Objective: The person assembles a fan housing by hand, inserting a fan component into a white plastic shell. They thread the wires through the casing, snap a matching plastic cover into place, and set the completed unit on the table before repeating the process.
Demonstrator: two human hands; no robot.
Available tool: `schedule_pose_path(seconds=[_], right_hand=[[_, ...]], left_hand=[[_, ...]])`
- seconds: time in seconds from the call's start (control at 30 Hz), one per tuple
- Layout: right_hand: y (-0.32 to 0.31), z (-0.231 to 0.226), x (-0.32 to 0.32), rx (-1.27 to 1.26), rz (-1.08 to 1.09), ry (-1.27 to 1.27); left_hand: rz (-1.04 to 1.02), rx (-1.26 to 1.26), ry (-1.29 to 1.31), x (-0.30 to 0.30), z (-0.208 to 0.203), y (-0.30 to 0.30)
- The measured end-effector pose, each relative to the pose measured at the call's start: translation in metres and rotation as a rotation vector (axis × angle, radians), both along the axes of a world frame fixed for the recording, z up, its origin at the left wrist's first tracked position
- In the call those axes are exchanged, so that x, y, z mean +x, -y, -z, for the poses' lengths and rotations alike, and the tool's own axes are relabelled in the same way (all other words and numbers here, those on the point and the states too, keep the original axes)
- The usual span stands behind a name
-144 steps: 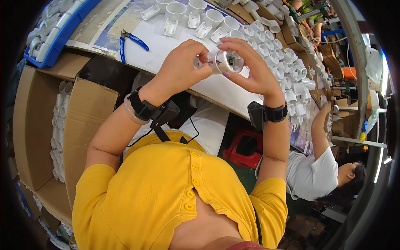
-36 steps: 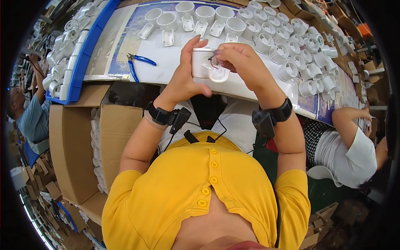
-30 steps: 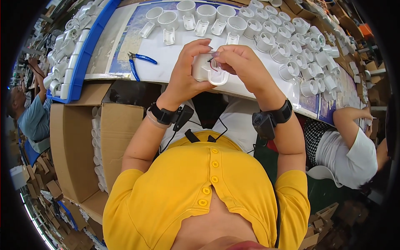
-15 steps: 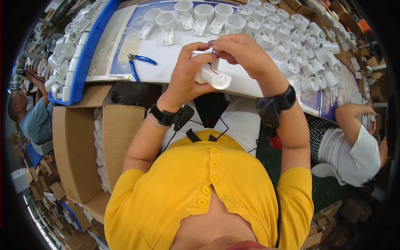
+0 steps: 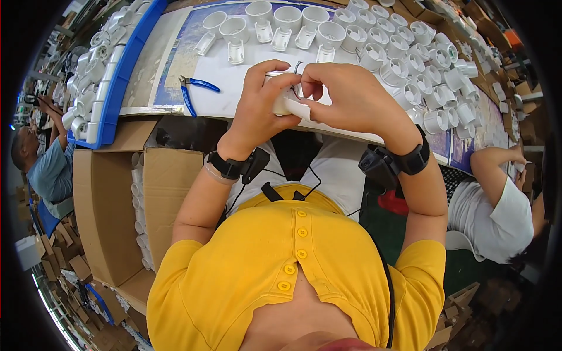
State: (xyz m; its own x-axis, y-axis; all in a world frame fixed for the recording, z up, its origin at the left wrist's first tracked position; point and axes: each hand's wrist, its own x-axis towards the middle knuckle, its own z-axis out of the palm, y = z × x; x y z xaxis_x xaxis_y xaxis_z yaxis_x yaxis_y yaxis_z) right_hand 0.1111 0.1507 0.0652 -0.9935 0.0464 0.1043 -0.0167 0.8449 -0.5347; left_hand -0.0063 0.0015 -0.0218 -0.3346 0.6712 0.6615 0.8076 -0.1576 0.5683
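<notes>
Above the table's front edge, my left hand (image 5: 257, 108) is closed around a white plastic housing (image 5: 282, 105) with a curved arm on one side. A thin dark wire (image 5: 298, 68) stands up from it, and a bit of red wire shows lower down between my hands. My right hand (image 5: 357, 96) is closed at the housing's right side, thumb near the curved arm and index finger bent beside the wire. What its fingertips pinch is mostly hidden. Blue-handled cutting pliers (image 5: 196, 88) lie open on the table, left of my hands.
White cup-shaped housings with bracket arms (image 5: 234, 35) stand along the far side; several more cups (image 5: 404, 64) crowd the right. A blue tray (image 5: 120, 76) of white parts is at left, above an open cardboard box (image 5: 111, 210). One person sits at each side.
My right hand has come down from the housing's top to its right side, with the elbow further out. The wire now sticks up free, and the housing has turned slightly.
</notes>
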Motion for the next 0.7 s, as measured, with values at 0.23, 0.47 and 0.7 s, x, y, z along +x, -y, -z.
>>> schedule_pose_path(seconds=[0.23,0.47,0.7], right_hand=[[0.005,0.006,-0.005,0.041,0.013,-0.09],[-0.003,-0.003,-0.006,0.025,-0.038,-0.068],[-0.003,-0.005,-0.008,0.204,-0.073,-0.173]], left_hand=[[-0.016,-0.025,0.045,0.001,-0.001,0.002],[0.022,-0.014,-0.002,-0.004,0.005,0.005],[0.044,-0.005,0.033,-0.001,0.005,0.004]])
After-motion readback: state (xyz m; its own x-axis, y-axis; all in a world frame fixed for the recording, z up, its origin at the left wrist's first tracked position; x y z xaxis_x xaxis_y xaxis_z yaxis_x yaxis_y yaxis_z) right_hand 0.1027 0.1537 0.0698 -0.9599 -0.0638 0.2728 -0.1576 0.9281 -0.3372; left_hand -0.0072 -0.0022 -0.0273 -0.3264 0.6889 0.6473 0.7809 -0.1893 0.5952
